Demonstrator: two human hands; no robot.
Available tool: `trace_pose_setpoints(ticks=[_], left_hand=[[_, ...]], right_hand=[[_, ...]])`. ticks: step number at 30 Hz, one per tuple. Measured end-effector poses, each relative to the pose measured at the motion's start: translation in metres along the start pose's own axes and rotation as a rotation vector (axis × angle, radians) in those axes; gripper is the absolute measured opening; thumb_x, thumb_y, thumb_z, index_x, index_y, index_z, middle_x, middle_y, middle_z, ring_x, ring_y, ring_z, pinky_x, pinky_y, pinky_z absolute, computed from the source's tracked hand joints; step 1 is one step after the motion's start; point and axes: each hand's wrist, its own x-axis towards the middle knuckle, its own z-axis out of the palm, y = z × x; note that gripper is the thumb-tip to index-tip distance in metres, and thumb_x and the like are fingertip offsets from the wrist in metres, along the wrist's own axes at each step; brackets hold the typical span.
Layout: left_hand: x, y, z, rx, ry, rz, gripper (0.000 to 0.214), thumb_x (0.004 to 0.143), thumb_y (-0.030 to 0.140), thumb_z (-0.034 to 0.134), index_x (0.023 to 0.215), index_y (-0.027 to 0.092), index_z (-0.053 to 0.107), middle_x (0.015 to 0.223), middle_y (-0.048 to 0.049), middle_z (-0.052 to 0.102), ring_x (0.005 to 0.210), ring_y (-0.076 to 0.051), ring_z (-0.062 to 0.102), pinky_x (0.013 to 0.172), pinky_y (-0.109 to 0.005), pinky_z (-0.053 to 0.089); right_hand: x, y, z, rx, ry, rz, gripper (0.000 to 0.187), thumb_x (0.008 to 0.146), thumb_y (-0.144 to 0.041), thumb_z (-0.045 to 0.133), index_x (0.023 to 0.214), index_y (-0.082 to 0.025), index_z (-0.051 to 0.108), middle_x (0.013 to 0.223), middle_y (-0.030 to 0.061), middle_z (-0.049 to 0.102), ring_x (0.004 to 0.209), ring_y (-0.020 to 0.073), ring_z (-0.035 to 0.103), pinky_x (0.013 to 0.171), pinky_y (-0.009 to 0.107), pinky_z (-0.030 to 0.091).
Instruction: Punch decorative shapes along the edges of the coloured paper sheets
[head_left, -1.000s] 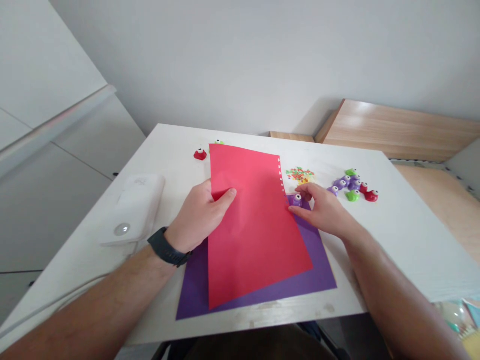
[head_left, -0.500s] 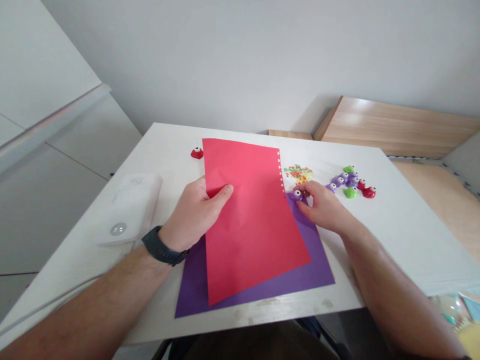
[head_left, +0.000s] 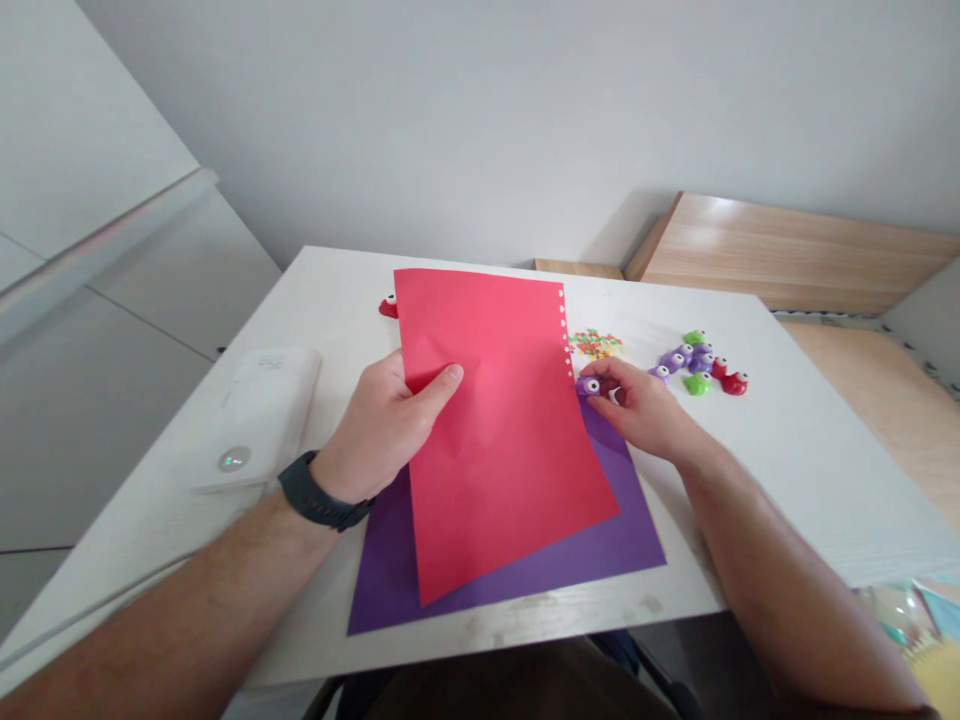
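Note:
A red sheet of paper (head_left: pixel 510 450) is raised above a purple sheet (head_left: pixel 634 520) on the table. My left hand (head_left: pixel 386 420) pinches its left side, thumb on top and the other fingers hidden behind. Small punched holes run down the upper right edge of the red sheet. At the lower end of that row, my right hand (head_left: pixel 641 405) is closed around a small purple paper punch (head_left: pixel 589 386) with a white knob, which sits at the paper's edge. Part of the punch is covered by my fingers.
Colourful confetti (head_left: pixel 598 345) lies behind my right hand. Several punches in purple, green (head_left: pixel 697 384) and red (head_left: pixel 735 383) stand to the right. One red punch (head_left: pixel 388 307) is partly hidden behind the red sheet. A white device (head_left: pixel 262 415) with a cable lies at left.
The red sheet's upper part has risen slightly and shifted, covering more of the red punch behind it. The purple punch sits a little lower along the holed edge relative to the paper.

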Motion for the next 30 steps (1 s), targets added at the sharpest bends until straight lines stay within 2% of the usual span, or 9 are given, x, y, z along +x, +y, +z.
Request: trace_pose_setpoints(ticks=[6, 12, 20, 24, 30], left_hand=[[0.0, -0.002, -0.002, -0.008, -0.023, 0.018, 0.043, 0.096, 0.042, 0.075, 0.133, 0.021, 0.075, 0.138, -0.0106, 0.076, 0.128, -0.035, 0.072, 0.106, -0.048, 0.062], [0.001, -0.002, -0.003, 0.015, -0.017, -0.006, 0.045, 0.095, 0.045, 0.075, 0.133, 0.021, 0.075, 0.136, -0.0109, 0.077, 0.128, -0.036, 0.072, 0.101, -0.046, 0.064], [0.001, 0.0, -0.003, 0.033, -0.005, -0.009, 0.039, 0.095, 0.041, 0.075, 0.13, 0.023, 0.076, 0.133, -0.0086, 0.079, 0.125, -0.036, 0.073, 0.102, -0.049, 0.065], [0.001, -0.001, -0.003, 0.029, -0.007, -0.004, 0.038, 0.095, 0.041, 0.075, 0.129, 0.024, 0.077, 0.134, -0.0081, 0.078, 0.125, -0.036, 0.073, 0.102, -0.05, 0.065], [-0.001, 0.0, -0.001, 0.022, 0.0, -0.029, 0.037, 0.095, 0.042, 0.075, 0.128, 0.026, 0.077, 0.132, -0.0068, 0.079, 0.125, -0.037, 0.074, 0.098, -0.05, 0.067]], right_hand=[[-0.001, 0.006, 0.002, 0.137, -0.062, 0.071, 0.025, 0.092, -0.029, 0.07, 0.117, -0.027, 0.072, 0.08, -0.0015, 0.067, 0.068, 0.0166, 0.059, 0.062, 0.031, 0.045], [0.0, 0.011, 0.003, 0.32, -0.095, 0.095, 0.027, 0.091, -0.032, 0.073, 0.117, -0.026, 0.071, 0.088, -0.0006, 0.072, 0.072, 0.0166, 0.062, 0.063, 0.03, 0.048], [0.0, 0.012, 0.003, 0.363, -0.084, 0.127, 0.027, 0.088, -0.03, 0.073, 0.114, -0.025, 0.07, 0.091, 0.0003, 0.072, 0.074, 0.0163, 0.062, 0.065, 0.03, 0.048], [0.0, 0.009, 0.002, 0.343, -0.08, 0.133, 0.026, 0.088, -0.03, 0.074, 0.112, -0.024, 0.07, 0.086, -0.0005, 0.071, 0.071, 0.016, 0.062, 0.063, 0.03, 0.046], [0.0, 0.013, 0.003, 0.322, -0.071, 0.12, 0.025, 0.088, -0.031, 0.074, 0.113, -0.028, 0.072, 0.089, 0.0015, 0.075, 0.079, 0.0212, 0.069, 0.07, 0.035, 0.057]])
